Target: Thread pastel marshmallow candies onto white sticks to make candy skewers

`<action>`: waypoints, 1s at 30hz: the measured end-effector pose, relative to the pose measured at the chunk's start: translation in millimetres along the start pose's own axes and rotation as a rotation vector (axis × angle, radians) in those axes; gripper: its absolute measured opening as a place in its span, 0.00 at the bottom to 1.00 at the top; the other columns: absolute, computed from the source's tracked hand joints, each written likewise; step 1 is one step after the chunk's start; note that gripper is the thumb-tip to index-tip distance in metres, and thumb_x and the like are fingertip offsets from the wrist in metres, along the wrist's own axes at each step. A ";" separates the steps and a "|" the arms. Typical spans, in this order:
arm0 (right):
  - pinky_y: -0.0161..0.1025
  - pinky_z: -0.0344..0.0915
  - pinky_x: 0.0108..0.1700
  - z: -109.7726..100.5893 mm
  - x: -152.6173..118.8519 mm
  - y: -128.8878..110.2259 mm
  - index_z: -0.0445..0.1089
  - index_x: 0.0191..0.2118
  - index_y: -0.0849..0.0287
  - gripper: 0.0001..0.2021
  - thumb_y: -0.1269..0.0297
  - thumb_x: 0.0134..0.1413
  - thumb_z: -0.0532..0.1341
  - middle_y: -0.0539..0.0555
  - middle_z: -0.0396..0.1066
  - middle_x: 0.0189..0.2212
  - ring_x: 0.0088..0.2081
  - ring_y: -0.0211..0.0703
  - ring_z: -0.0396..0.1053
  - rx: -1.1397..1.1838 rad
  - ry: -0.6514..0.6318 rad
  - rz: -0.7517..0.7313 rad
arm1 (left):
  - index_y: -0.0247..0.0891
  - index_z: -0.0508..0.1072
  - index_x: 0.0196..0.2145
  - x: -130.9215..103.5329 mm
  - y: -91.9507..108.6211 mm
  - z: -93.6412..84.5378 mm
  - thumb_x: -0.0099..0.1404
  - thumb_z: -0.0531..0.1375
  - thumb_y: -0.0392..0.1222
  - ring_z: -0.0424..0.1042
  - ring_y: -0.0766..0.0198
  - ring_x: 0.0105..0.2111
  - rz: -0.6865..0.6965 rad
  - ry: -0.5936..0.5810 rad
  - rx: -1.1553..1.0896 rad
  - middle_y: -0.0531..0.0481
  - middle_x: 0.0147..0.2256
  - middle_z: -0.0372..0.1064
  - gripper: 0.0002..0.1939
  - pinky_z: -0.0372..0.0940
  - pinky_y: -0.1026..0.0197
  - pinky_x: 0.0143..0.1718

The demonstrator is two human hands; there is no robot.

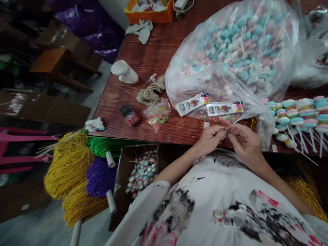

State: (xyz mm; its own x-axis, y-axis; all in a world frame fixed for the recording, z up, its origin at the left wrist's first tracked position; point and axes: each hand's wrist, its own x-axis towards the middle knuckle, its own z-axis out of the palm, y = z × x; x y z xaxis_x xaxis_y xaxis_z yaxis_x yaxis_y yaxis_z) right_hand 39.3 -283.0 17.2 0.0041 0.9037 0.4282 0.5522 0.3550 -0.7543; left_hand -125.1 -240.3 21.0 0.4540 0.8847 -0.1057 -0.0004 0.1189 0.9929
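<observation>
At the tabletop's front left corner lies a crumpled white wad [94, 124]. A white mug [125, 72] stands by the left edge, probably put there to keep it out of the working space. Further right, a bundle of beige cord [151, 93] lies behind a small clear bag of coloured pieces [159, 114], which sits close to the front edge, perhaps for easy reach.

The left hand [210, 139] is at the front edge, fingers curled and thumb closed against the forefinger. Its fingertips meet those of the right hand [244, 141], similarly bent and pinched, on a small item [227, 128] too hidden to identify. Working so close to the body likely steadies both hands for fine handling.

Just behind them, two printed packets [224, 108] lie near the loose front of a large clear bag [238, 51], whose pastel sweets fill the tabletop towards its back edge. At the right, skewered sweets [299, 114] lie side by side, sticks pointing to the front edge, an arrangement that presumably keeps the sticks easy to grasp.
</observation>
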 end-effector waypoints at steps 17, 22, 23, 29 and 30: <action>0.37 0.65 0.29 -29.5 17.2 14.9 0.68 0.32 0.57 0.11 0.58 0.64 0.60 0.50 0.68 0.25 0.27 0.40 0.65 0.511 -0.532 0.176 | 0.31 0.76 0.25 8.0 24.8 -7.0 0.50 0.72 0.56 0.63 0.74 0.16 -0.381 -0.308 -0.305 0.52 0.20 0.69 0.22 0.56 0.69 0.17; 0.49 0.69 0.40 -47.0 25.1 2.7 0.68 0.39 0.59 0.09 0.77 0.59 0.53 0.57 0.70 0.31 0.36 0.48 0.66 -0.001 -0.396 -0.638 | 0.29 0.76 0.23 10.5 22.4 -13.9 0.46 0.74 0.49 0.66 0.67 0.13 -0.629 -0.623 -0.470 0.46 0.19 0.73 0.19 0.57 0.68 0.11; 0.52 0.69 0.42 -49.4 25.1 1.3 0.69 0.41 0.60 0.10 0.77 0.59 0.53 0.59 0.71 0.33 0.38 0.50 0.67 -0.039 -0.371 -0.744 | 0.29 0.76 0.23 11.1 20.8 -14.2 0.46 0.74 0.48 0.66 0.66 0.12 -0.658 -0.683 -0.498 0.45 0.18 0.72 0.18 0.57 0.67 0.11; 0.52 0.69 0.46 -59.7 34.2 -3.5 0.73 0.45 0.61 0.09 0.74 0.62 0.57 0.59 0.73 0.35 0.42 0.50 0.69 -0.057 -0.464 -0.999 | 0.30 0.77 0.22 15.6 18.5 -12.6 0.47 0.73 0.47 0.66 0.64 0.12 -0.727 -0.972 -0.491 0.43 0.19 0.73 0.16 0.59 0.65 0.10; 0.51 0.69 0.46 -60.9 37.1 -4.9 0.74 0.44 0.62 0.09 0.74 0.64 0.57 0.59 0.74 0.34 0.42 0.50 0.69 -0.066 -0.485 -1.028 | 0.30 0.78 0.22 16.2 19.4 -11.6 0.48 0.73 0.47 0.66 0.64 0.13 -0.726 -1.005 -0.462 0.43 0.19 0.73 0.15 0.60 0.64 0.10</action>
State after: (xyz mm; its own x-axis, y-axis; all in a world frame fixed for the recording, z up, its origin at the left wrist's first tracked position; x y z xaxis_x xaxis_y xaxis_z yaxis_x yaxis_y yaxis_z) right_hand 87.5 -265.8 67.1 -0.7905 0.1943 0.5808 0.1504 0.9809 -0.1235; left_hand -128.1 -218.4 38.0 0.9382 -0.1384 -0.3173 0.3111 0.7392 0.5973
